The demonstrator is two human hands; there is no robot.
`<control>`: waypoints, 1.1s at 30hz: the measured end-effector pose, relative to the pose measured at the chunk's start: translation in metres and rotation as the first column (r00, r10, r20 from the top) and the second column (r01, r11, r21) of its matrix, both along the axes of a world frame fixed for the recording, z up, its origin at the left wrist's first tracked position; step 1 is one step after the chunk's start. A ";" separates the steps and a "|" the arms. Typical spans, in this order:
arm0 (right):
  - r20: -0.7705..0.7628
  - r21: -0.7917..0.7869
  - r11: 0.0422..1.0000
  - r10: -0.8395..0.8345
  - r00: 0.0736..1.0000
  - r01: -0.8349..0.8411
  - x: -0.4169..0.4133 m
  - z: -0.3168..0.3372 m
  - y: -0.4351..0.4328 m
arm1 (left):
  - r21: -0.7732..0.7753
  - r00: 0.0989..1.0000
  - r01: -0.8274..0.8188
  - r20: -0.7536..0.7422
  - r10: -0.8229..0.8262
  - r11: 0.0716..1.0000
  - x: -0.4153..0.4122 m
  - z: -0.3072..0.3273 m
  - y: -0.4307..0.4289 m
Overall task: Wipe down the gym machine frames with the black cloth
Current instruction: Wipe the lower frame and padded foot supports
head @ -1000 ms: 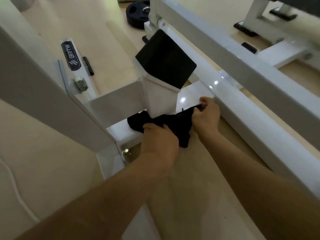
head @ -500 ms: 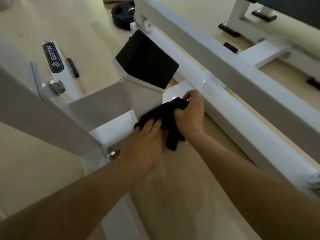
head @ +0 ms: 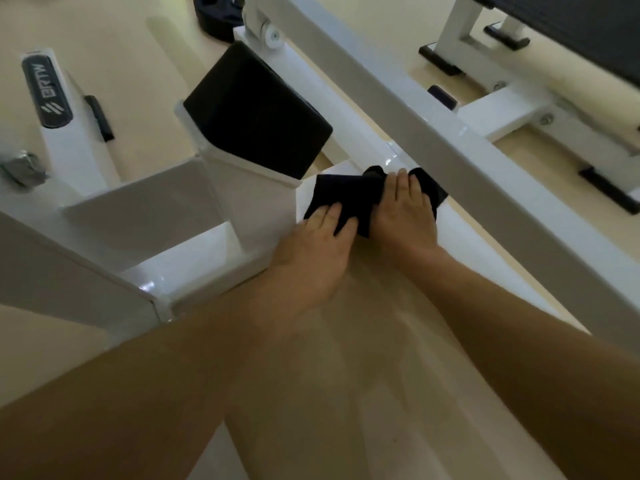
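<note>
Black cloth (head: 346,194): bunched on the low white beam (head: 464,230) of the machine frame, just right of the white post (head: 256,202); its far end lies under the sloping upper bar (head: 433,123)
Left hand (head: 311,247): palm down; fingers (head: 329,216) straight and side by side, pressing the cloth's near edge
Right hand (head: 405,213): laid over the cloth's right part; fingers (head: 401,181) straight and close together, pressing it onto the beam; thumb hidden
Black pad (head: 256,112): tilted, seated on top of the post
Weight plate (head: 214,19): flat on the floor (head: 131,46), well apart from both hands
Logo plate (head: 46,93): reads BRTW, on the left frame leg; a bolt (head: 20,168) sits below it
</note>
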State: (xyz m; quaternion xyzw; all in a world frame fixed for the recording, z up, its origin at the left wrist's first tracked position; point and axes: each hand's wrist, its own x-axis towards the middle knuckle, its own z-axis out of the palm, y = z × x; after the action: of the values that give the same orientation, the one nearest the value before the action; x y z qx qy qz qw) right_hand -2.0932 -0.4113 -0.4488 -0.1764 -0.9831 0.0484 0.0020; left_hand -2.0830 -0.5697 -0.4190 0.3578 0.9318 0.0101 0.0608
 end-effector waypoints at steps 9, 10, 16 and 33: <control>0.119 0.119 0.993 0.005 0.993 -0.019 0.083 -0.008 -0.003 | -0.094 0.995 0.017 0.100 -0.007 0.995 0.010 -0.020 0.026; 0.110 0.083 0.996 0.033 0.993 -0.043 0.063 -0.006 -0.003 | -0.091 0.984 -0.038 0.169 0.053 0.995 0.010 -0.025 0.024; 0.159 0.017 0.994 0.105 0.982 -0.109 -0.021 0.005 0.002 | 0.096 0.793 -0.270 0.587 0.164 0.958 -0.001 -0.025 0.037; 0.300 0.079 0.995 -0.085 0.950 0.064 0.240 0.014 0.037 | 0.171 0.019 -0.511 0.982 -0.187 0.843 0.163 -0.010 0.118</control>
State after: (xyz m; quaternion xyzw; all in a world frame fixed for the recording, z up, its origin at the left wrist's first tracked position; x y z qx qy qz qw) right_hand -1.8535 -0.3747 -0.4349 -0.2186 -0.9655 -0.0129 -0.1410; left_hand -1.9204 -0.4515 -0.4291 0.1345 0.6208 0.4966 0.5915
